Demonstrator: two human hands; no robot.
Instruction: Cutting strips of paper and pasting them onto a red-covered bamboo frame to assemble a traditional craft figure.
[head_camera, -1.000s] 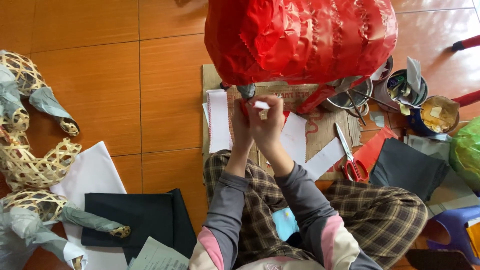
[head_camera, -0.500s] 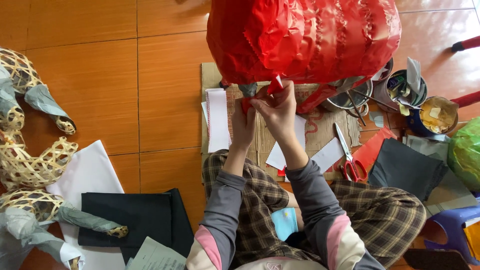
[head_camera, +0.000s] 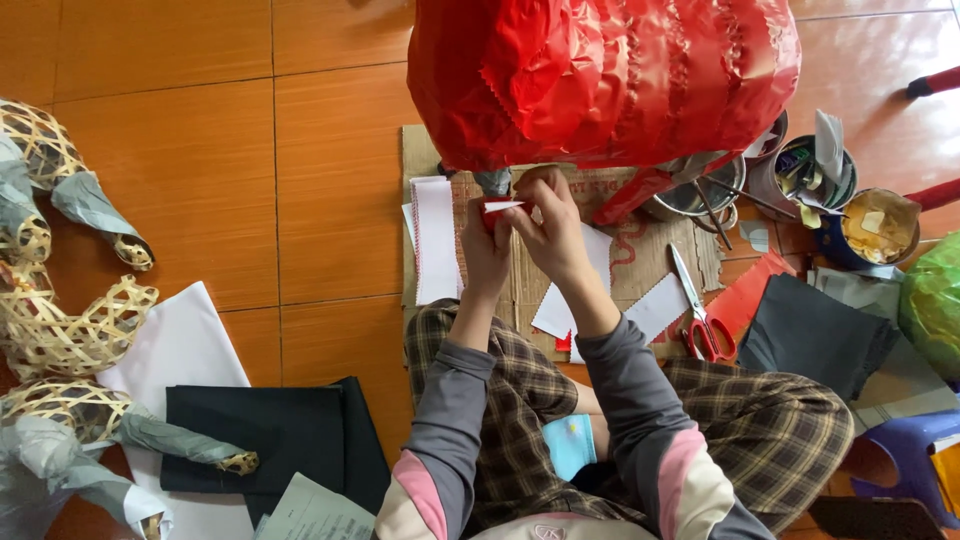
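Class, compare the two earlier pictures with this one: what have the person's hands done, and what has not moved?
Both hands, left hand and right hand, rose to the red lantern half a second ago and have dropped back slightly, still pinching the small red-and-white paper piece. The scissors, cardboard and bamboo frames stayed put.
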